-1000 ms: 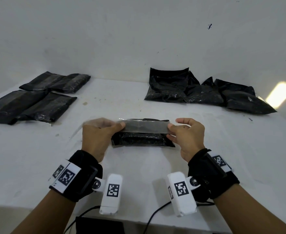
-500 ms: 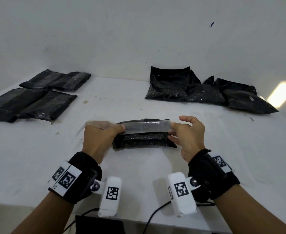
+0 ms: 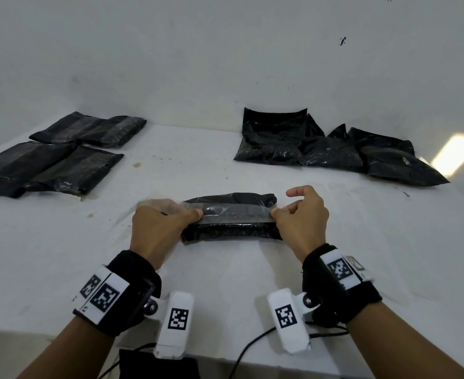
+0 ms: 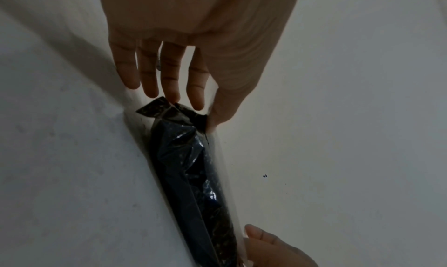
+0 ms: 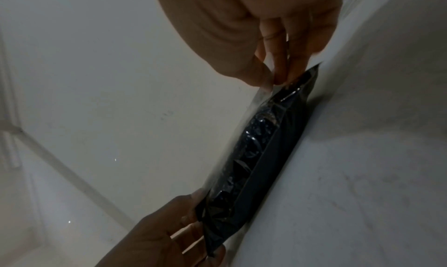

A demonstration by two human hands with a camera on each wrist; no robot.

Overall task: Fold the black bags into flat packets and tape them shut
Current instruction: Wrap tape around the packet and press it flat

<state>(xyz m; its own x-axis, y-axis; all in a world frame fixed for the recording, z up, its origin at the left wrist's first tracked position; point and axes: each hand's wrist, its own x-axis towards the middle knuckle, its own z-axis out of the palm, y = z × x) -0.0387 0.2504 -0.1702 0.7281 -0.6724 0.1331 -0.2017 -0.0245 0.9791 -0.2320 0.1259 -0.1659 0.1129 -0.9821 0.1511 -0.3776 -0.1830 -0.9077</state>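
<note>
A clear plastic tape strip [image 3: 236, 214] is pinched at its ends by the left hand [image 3: 157, 228] and right hand [image 3: 302, 217], each grip clenched on it, stretched along the folded black plastic packet [image 3: 230, 233] on the white desk [image 3: 61, 242]; contact between tape and packet is unclear.

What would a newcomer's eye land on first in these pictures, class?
First, the two hands at the table's centre: the left hand and right hand each pinch one end of a clear tape strip stretched over a folded black packet. Next, the flat packets at far left and the crumpled black bags at far right.
</note>
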